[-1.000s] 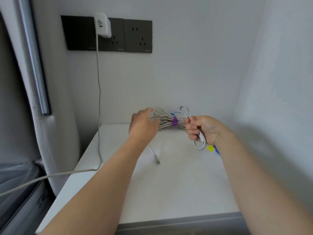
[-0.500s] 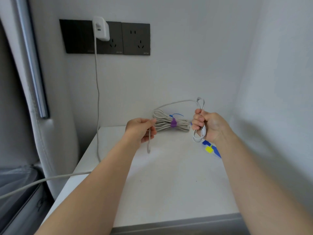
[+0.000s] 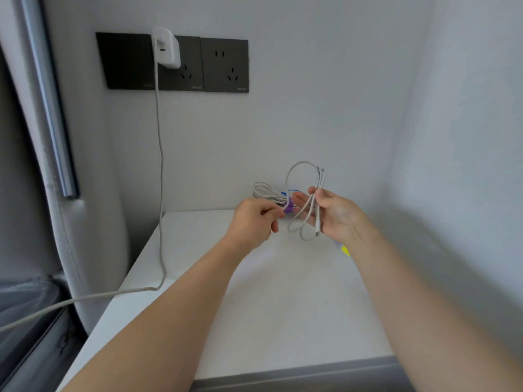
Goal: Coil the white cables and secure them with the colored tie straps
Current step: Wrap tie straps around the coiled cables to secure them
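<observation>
White cable: gripped as upright loops in right hand, above table, long axis vertical. Pinched by left hand, just leftward, on the arching strand. Probably needs yellow tie strap, lying under right wrist.

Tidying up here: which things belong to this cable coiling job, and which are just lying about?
Job: looped white cable in right hand and left hand; white cable bundle; purple tie strap; yellow tie strap.
Lying about: white plugged-in charger, its cord, black wall sockets.
</observation>
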